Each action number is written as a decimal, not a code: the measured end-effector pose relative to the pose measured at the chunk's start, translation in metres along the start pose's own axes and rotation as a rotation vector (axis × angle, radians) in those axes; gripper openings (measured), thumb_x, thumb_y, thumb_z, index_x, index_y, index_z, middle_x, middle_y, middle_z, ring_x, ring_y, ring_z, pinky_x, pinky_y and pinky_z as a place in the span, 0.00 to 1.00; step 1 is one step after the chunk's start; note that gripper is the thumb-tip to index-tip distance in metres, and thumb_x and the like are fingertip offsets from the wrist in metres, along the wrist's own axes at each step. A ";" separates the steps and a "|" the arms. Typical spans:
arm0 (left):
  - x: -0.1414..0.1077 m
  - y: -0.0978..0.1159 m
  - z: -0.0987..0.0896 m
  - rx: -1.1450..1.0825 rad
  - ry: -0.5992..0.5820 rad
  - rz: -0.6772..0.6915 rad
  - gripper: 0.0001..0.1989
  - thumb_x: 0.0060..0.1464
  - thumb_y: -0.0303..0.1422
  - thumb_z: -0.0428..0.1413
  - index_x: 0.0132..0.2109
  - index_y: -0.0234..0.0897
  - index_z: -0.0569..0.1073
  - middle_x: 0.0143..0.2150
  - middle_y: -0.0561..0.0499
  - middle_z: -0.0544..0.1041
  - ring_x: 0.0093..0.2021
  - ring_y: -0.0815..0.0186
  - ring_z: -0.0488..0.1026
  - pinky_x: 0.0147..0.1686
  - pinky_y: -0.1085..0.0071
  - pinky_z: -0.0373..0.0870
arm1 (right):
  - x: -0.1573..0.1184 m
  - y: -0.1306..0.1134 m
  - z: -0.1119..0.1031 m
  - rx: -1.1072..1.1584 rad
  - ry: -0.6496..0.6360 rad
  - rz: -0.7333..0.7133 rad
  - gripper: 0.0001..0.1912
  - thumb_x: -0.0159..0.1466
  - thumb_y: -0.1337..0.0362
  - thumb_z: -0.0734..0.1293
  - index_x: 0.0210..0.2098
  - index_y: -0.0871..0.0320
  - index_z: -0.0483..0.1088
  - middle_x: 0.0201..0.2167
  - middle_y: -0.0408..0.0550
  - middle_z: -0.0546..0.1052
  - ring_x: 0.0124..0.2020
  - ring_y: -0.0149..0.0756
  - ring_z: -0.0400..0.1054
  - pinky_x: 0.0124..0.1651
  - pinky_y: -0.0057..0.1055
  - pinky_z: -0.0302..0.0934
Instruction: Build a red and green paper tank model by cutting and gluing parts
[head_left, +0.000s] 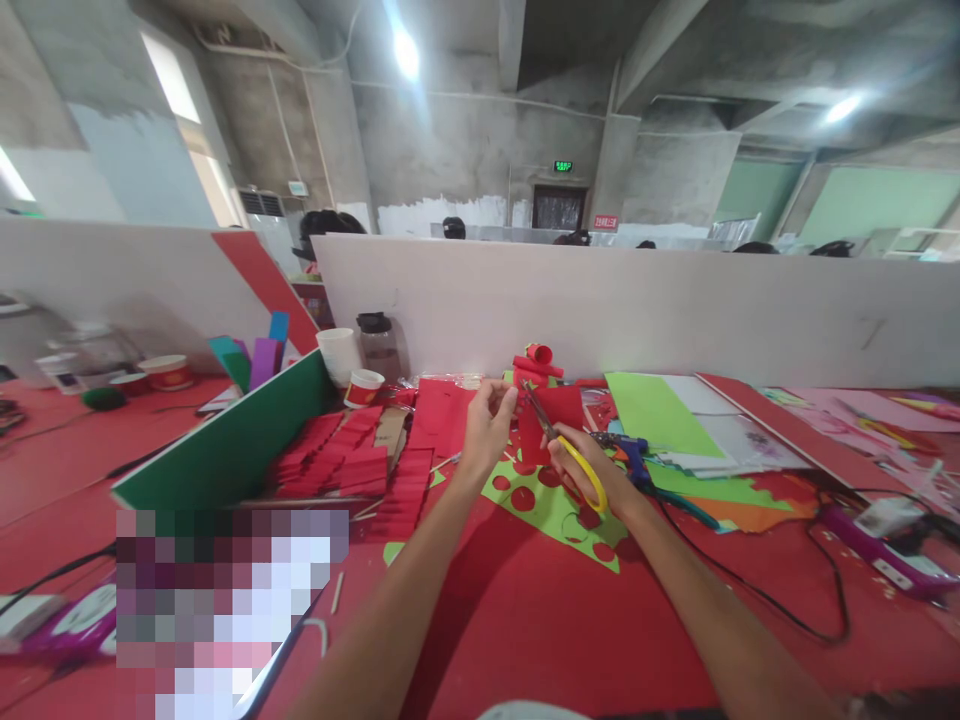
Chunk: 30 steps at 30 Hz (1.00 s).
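My right hand (pixel 581 465) grips a pair of scissors (pixel 576 458) with yellow handles, the dark blades pointing up and left. Close to the blade tips, my left hand (pixel 489 418) is closed with thumb and fingertips together; whatever they pinch is too small to make out. Just behind the hands stands a red rolled-paper piece (pixel 537 370). Below them lies a green sheet with round holes (pixel 536 500), the red table showing through. Red paper (pixel 559 405) lies behind the blades, partly covered by my right hand and the scissors.
Stacks of red strips (pixel 352 455) lie left, beside a green board (pixel 232 440). Paper cups (pixel 364 388) and a bottle (pixel 380 345) stand behind. Right are a blue glue gun (pixel 634 455) with a trailing cord, green sheets (pixel 664 410) and a purple power strip (pixel 885 555). A white partition (pixel 637 310) closes the back.
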<state>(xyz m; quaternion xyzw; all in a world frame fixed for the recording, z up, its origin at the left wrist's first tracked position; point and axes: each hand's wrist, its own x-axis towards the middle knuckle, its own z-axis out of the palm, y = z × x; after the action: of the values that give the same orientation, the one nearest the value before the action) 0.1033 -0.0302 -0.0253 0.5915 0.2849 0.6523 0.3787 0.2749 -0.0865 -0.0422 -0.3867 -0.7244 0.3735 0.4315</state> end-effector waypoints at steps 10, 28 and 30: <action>-0.005 0.004 0.005 -0.068 -0.071 -0.137 0.09 0.54 0.36 0.57 0.38 0.37 0.67 0.32 0.53 0.72 0.30 0.70 0.71 0.33 0.73 0.69 | 0.006 0.009 0.003 -0.022 0.071 0.013 0.20 0.64 0.44 0.62 0.33 0.56 0.62 0.19 0.37 0.63 0.15 0.26 0.57 0.16 0.23 0.52; -0.004 -0.001 0.006 -0.081 -0.033 -0.117 0.07 0.54 0.36 0.54 0.33 0.39 0.64 0.28 0.55 0.68 0.29 0.69 0.68 0.32 0.72 0.69 | 0.003 0.007 0.006 -0.026 0.032 0.029 0.15 0.65 0.49 0.63 0.36 0.54 0.63 0.20 0.38 0.61 0.17 0.28 0.55 0.19 0.26 0.50; -0.004 -0.001 0.006 -0.076 -0.033 -0.111 0.07 0.54 0.36 0.54 0.33 0.38 0.64 0.29 0.55 0.68 0.29 0.69 0.68 0.32 0.72 0.68 | 0.003 0.007 0.007 -0.024 0.036 0.026 0.15 0.64 0.48 0.64 0.36 0.54 0.63 0.20 0.38 0.62 0.16 0.28 0.55 0.18 0.25 0.50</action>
<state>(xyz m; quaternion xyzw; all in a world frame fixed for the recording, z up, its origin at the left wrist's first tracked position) 0.1093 -0.0335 -0.0278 0.5707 0.2863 0.6307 0.4411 0.2695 -0.0816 -0.0498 -0.4079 -0.7158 0.3634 0.4350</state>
